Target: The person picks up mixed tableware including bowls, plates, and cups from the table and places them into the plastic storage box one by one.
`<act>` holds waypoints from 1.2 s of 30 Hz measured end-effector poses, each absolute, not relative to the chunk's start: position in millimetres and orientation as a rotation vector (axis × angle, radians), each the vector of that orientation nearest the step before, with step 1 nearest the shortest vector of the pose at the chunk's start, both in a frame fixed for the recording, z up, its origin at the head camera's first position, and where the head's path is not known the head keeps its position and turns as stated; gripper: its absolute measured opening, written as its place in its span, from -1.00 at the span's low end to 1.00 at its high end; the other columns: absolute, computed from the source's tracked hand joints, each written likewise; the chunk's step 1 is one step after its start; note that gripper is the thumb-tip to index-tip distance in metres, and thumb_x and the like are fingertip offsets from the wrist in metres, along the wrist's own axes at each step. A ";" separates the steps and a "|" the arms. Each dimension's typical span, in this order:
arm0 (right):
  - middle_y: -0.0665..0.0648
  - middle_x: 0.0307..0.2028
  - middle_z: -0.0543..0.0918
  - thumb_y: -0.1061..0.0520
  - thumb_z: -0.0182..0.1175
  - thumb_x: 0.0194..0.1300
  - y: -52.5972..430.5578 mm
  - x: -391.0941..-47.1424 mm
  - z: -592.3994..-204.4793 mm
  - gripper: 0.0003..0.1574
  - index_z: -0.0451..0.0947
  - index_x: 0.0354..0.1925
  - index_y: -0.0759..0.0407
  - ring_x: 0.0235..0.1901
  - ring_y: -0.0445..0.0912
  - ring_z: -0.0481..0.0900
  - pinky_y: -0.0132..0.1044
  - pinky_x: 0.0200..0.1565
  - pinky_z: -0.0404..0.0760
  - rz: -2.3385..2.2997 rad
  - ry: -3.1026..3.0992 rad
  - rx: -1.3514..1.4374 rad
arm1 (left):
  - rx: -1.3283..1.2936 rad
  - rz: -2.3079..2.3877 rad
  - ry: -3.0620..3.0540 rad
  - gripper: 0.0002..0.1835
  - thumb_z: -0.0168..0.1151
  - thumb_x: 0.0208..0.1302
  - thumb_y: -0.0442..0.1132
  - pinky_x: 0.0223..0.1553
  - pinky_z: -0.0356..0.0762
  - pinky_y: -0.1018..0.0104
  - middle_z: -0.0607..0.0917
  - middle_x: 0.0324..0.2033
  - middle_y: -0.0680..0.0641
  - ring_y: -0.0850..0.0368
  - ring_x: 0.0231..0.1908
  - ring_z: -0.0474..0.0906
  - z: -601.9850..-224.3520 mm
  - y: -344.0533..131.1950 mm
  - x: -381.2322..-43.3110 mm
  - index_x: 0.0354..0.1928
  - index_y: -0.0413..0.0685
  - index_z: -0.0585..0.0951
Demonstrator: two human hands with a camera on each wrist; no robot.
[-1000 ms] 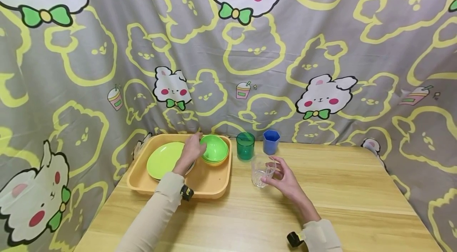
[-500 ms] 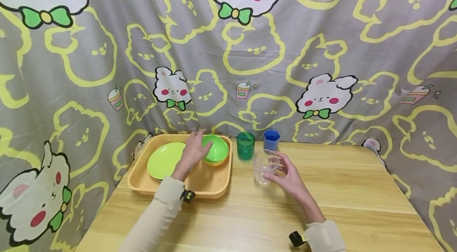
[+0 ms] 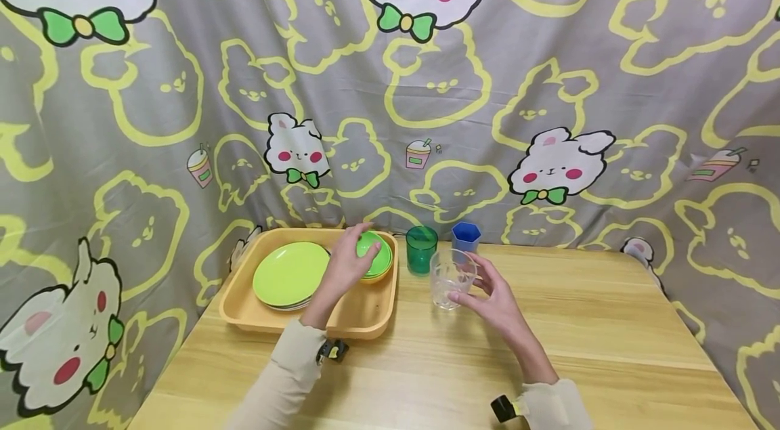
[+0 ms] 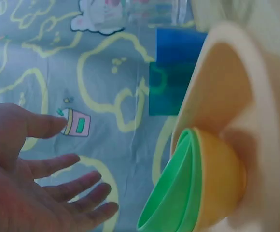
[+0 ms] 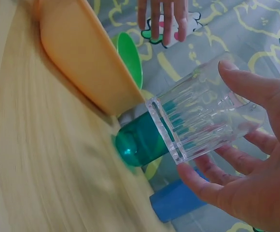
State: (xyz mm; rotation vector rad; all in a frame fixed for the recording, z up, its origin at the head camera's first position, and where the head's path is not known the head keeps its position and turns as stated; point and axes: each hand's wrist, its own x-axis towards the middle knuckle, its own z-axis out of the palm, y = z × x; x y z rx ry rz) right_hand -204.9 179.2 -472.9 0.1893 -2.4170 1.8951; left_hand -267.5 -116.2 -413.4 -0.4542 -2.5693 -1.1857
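Note:
In the head view my right hand (image 3: pixel 500 301) holds a clear ribbed cup (image 5: pixel 212 106) by its side, thumb opposite the fingers. The right wrist view shows the cup's base off the table. My left hand (image 3: pixel 346 266) is over the orange tray (image 3: pixel 365 321), its fingers spread and nothing in them. Beside and below it are stacked green bowls (image 4: pixel 166 193), nested in a yellow bowl (image 4: pixel 222 179) in the tray. A lime green plate (image 3: pixel 289 274) lies on top of other plates to the left in the same tray.
Behind the clear cup stand a green transparent cup (image 3: pixel 420 257) and a blue hexagonal cup (image 3: pixel 466 235), near the table's back edge. A patterned curtain (image 3: pixel 359 91) hangs behind the wooden table (image 3: pixel 609 335).
The left hand has moved right, from between the plates and bowls to over the bowls, its fingers spreading. The clear cup has risen slightly in the right hand.

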 end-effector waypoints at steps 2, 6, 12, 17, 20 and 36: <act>0.24 0.36 0.50 0.07 0.52 0.22 177.1 -204.3 -471.4 0.07 0.19 0.55 -0.03 0.31 0.23 0.45 0.21 0.28 0.50 1.904 -2.409 0.193 | -0.485 -1.225 -2.560 -0.51 0.28 0.43 -0.21 0.14 0.52 -0.21 0.57 0.21 -0.32 -0.32 0.16 0.51 -416.2 -113.7 -265.0 0.32 -0.24 0.52; 0.24 0.35 0.51 0.11 0.52 0.21 173.9 -203.3 -469.8 0.05 0.22 0.54 -0.02 0.30 0.24 0.46 0.23 0.28 0.48 1.909 -2.390 0.209 | -0.492 -1.371 -2.554 -0.50 0.28 0.46 -0.14 0.12 0.55 -0.24 0.53 0.26 -0.31 -0.32 0.19 0.50 -419.5 -109.9 -260.9 0.35 -0.15 0.51; 0.24 0.34 0.51 0.10 0.53 0.21 171.5 -203.7 -465.9 0.04 0.24 0.53 0.00 0.28 0.24 0.47 0.18 0.24 0.54 1.885 -2.385 0.222 | -0.551 -1.648 -2.454 -0.52 0.24 0.50 -0.18 0.21 0.49 -0.31 0.51 0.30 -0.31 -0.34 0.25 0.48 -417.3 -100.6 -254.7 0.37 -0.19 0.48; 0.24 0.33 0.53 0.13 0.51 0.22 171.6 -206.2 -459.3 0.03 0.24 0.53 0.00 0.29 0.23 0.47 0.11 0.21 0.56 1.898 -2.372 0.227 | -0.625 -1.849 -2.357 -0.53 0.20 0.51 -0.29 0.29 0.46 -0.18 0.48 0.35 -0.31 -0.33 0.32 0.42 -413.7 -88.8 -249.0 0.37 -0.27 0.46; 0.23 0.32 0.54 0.12 0.52 0.22 171.4 -209.3 -455.8 0.03 0.26 0.53 -0.03 0.29 0.22 0.47 0.10 0.22 0.55 1.897 -2.368 0.235 | -0.651 -1.887 -2.335 -0.52 0.20 0.51 -0.27 0.32 0.42 -0.20 0.45 0.37 -0.30 -0.36 0.34 0.39 -417.2 -86.2 -250.8 0.39 -0.24 0.45; 0.22 0.28 0.58 0.12 0.53 0.20 172.4 -219.5 -441.9 -0.02 0.34 0.50 -0.06 0.27 0.17 0.51 0.15 0.28 0.48 1.905 -2.323 0.291 | -0.817 -2.055 -2.290 -0.42 0.14 0.57 -0.08 0.37 0.38 -0.10 0.39 0.46 -0.12 -0.19 0.41 0.34 -422.1 -64.9 -253.0 0.52 -0.04 0.32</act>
